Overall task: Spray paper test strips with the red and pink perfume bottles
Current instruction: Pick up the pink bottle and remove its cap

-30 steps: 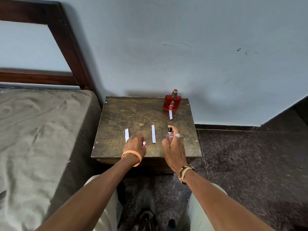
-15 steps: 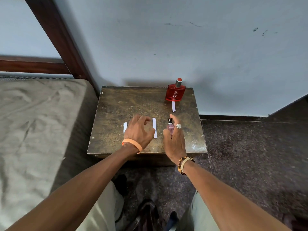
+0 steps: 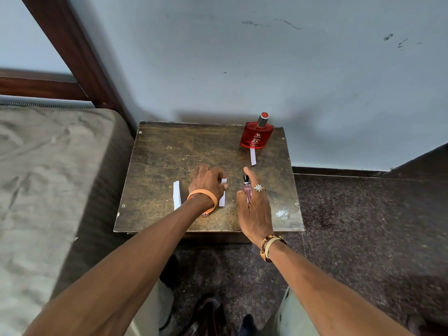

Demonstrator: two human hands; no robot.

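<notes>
Gripping the pink perfume bottle (image 3: pixel 247 190), the right hand (image 3: pixel 254 209) stood just right of the middle strip (image 3: pixel 222 192) — left hand (image 3: pixel 208 184) curled over that strip.

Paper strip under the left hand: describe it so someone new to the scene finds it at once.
Start at the dark worn wooden side table against the pale blue wall. Near its front edge, the left hand with the orange wristband pinches a narrow white paper strip. Unlike the folded white strip lying free to its left and the strip tucked below the red square perfume bottle, it lies partly hidden under the fingers.
</notes>
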